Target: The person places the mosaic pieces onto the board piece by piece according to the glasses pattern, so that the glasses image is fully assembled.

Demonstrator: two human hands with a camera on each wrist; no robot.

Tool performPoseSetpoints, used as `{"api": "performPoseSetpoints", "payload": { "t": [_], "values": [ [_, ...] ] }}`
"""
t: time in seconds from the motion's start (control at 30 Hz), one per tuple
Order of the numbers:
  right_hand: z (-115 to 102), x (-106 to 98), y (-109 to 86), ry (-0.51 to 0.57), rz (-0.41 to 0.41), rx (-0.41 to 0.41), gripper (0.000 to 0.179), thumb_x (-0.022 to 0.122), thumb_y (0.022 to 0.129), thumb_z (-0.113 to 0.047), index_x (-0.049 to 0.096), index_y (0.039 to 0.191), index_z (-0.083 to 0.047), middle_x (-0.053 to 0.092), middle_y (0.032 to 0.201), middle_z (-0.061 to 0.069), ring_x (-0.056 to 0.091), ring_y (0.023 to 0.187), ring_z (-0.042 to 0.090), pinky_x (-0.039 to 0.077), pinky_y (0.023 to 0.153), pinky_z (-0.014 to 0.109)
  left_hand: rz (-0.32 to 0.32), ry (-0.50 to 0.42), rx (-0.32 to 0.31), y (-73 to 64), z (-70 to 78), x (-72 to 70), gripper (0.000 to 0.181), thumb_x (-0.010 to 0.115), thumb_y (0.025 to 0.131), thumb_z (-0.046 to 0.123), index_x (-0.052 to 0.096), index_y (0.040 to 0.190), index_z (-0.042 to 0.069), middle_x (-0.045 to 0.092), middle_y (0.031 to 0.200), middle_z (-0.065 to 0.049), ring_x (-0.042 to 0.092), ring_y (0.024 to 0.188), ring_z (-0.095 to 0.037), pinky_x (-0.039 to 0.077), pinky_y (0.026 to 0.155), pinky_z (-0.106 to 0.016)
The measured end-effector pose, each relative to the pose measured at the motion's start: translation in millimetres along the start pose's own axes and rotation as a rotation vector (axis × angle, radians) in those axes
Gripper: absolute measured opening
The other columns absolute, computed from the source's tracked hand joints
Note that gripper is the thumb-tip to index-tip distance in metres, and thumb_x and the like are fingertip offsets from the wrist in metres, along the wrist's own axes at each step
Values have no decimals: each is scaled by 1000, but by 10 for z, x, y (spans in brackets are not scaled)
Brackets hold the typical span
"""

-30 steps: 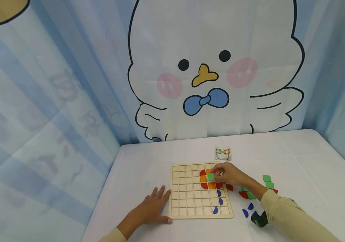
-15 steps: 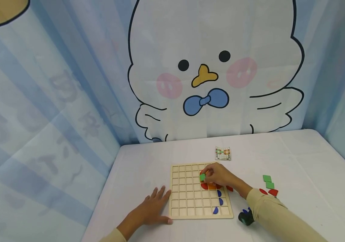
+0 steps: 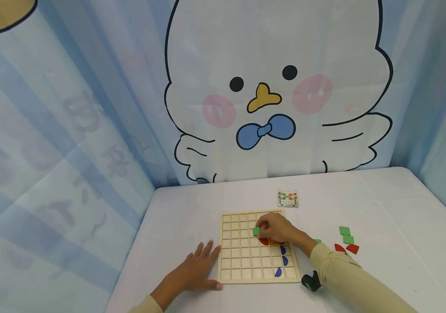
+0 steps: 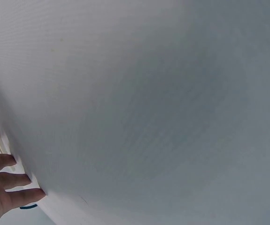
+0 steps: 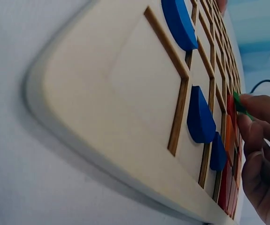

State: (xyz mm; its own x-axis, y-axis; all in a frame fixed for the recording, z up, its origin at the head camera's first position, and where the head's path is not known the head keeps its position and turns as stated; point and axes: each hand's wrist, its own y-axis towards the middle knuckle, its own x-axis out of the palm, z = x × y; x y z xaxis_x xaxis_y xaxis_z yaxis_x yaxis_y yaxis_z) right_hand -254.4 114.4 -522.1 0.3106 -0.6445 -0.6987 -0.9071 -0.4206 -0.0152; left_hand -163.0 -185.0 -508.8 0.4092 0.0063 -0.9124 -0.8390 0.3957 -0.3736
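My right hand (image 3: 275, 227) pinches a green square tile (image 3: 256, 231) between thumb and fingers, low over the wooden grid board (image 3: 240, 263). The tile overlaps a cell just left of the red and orange pieces. Part of that red and orange group is hidden under the hand; an orange piece (image 5: 229, 138) shows in the right wrist view. Several blue half-round pieces (image 5: 201, 117) lie on the right side of the board. Fingers spread, my left hand (image 3: 197, 269) rests flat on the table, with its fingertips right at the board's left edge.
A small pattern card (image 3: 287, 198) lies behind the board. To the right are loose green squares (image 3: 344, 231) and red pieces (image 3: 352, 249), partly hidden by the sleeve. A dark object (image 3: 311, 281) shows beside the right forearm. A printed curtain (image 3: 270, 156) stands behind the table.
My right hand has moved left across the board with the green tile, from over the red and orange group to its left side. The left hand has stayed in place.
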Motion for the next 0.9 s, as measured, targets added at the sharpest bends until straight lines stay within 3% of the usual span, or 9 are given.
{"api": "performPoseSetpoints", "payload": {
  "t": [0.17, 0.9],
  "values": [
    [-8, 43, 26, -72, 10, -67, 21, 82, 83, -19, 75, 100, -10, 63, 73, -10, 54, 70, 6, 46, 65, 27, 0, 3, 2, 2, -6, 5, 108, 67, 76, 74, 26, 160, 20, 20, 167, -16, 22, 151, -46, 34, 111, -66],
    [-85, 78, 101, -123, -2, 30, 18, 85, 80, -20, 76, 95, -16, 61, 73, -8, 55, 67, 10, 44, 62, 29, -3, 14, 5, 16, -37, 32, 109, 65, 76, 76, 23, 161, 21, 19, 168, -15, 21, 151, -45, 34, 112, -65]
  ]
}}
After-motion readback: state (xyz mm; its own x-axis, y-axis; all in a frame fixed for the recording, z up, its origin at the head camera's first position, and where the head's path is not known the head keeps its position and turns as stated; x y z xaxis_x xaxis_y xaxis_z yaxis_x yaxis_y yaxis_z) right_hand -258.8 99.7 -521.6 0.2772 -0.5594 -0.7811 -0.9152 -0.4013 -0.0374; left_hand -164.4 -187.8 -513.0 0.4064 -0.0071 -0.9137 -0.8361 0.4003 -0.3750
